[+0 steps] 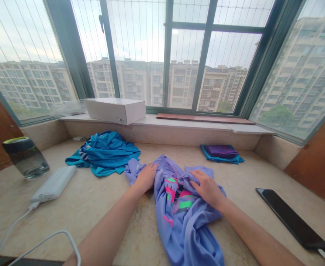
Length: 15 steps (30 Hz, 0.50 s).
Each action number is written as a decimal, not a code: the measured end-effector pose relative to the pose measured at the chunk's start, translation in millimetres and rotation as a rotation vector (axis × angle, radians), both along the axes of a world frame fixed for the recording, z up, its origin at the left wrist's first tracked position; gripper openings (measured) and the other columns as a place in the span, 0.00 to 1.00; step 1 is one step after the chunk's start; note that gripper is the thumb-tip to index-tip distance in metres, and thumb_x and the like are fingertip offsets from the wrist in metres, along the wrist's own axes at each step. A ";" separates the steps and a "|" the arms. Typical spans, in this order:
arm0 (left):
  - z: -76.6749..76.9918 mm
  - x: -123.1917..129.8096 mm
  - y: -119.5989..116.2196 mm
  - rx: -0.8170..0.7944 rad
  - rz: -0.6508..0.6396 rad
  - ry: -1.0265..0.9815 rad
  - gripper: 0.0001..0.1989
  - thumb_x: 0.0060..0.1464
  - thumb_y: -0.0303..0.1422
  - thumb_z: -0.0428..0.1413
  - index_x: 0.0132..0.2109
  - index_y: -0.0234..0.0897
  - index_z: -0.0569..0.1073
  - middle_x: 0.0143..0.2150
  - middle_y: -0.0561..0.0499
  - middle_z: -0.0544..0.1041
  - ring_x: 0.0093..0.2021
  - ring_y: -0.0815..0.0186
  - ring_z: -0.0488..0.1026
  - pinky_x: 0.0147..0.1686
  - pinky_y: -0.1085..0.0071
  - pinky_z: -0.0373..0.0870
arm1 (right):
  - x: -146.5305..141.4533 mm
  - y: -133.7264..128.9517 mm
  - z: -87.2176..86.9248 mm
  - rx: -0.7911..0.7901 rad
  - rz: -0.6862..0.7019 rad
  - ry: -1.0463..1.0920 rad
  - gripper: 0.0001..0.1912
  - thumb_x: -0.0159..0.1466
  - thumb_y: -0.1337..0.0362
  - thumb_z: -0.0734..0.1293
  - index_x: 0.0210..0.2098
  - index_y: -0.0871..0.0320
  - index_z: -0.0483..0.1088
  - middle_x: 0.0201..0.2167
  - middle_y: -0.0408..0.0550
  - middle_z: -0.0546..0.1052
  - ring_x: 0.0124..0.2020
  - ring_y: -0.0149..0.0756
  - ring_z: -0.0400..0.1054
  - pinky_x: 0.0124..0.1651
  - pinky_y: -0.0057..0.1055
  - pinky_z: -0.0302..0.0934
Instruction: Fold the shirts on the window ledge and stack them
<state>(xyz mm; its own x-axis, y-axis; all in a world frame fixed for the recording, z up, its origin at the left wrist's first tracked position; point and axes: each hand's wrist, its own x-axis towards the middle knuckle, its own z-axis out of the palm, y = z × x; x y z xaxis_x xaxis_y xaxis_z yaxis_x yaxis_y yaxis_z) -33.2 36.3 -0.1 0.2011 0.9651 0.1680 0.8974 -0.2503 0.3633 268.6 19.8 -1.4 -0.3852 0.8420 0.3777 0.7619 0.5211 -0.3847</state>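
A lavender T-shirt (165,218) with a pink, green and black print lies crumpled on the stone sill in front of me, its lower end hanging toward me. My left hand (147,176) is closed on the cloth at the upper left, near the collar and a sleeve. On the upper right, my right hand (206,186) grips the cloth beside the print, with its fingers bent over a fold. Both palms face down, so the thumbs are partly hidden.
Left stand a heap of blue clothes (109,151), a water bottle (26,159) and a white power bank (53,184) with a cable. Folded blue and purple clothes (221,152) and a black phone (292,218) lie right. A white box (115,111) sits on the window ledge.
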 end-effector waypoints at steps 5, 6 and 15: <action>-0.2 0.8 -1.4 0.005 0.029 0.103 0.25 0.62 0.33 0.52 0.64 0.29 0.68 0.67 0.31 0.65 0.68 0.43 0.61 0.67 0.51 0.55 | 0.2 -2.4 1.5 -0.070 0.044 -0.099 0.20 0.68 0.65 0.63 0.59 0.51 0.72 0.49 0.50 0.80 0.48 0.44 0.75 0.51 0.36 0.68; -0.4 0.8 -1.5 0.006 0.029 0.115 0.25 0.62 0.33 0.52 0.64 0.29 0.69 0.67 0.31 0.65 0.68 0.43 0.61 0.66 0.51 0.55 | -0.1 -4.8 3.1 -0.051 0.073 -0.096 0.19 0.69 0.66 0.62 0.57 0.50 0.74 0.48 0.48 0.80 0.46 0.42 0.76 0.49 0.35 0.69; -8.4 -2.5 4.1 0.058 0.004 0.157 0.20 0.63 0.34 0.51 0.59 0.33 0.72 0.65 0.34 0.69 0.65 0.48 0.65 0.65 0.54 0.58 | 15.3 -3.0 15.3 0.488 0.063 0.152 0.17 0.72 0.66 0.59 0.52 0.53 0.76 0.43 0.51 0.77 0.44 0.39 0.75 0.50 0.33 0.70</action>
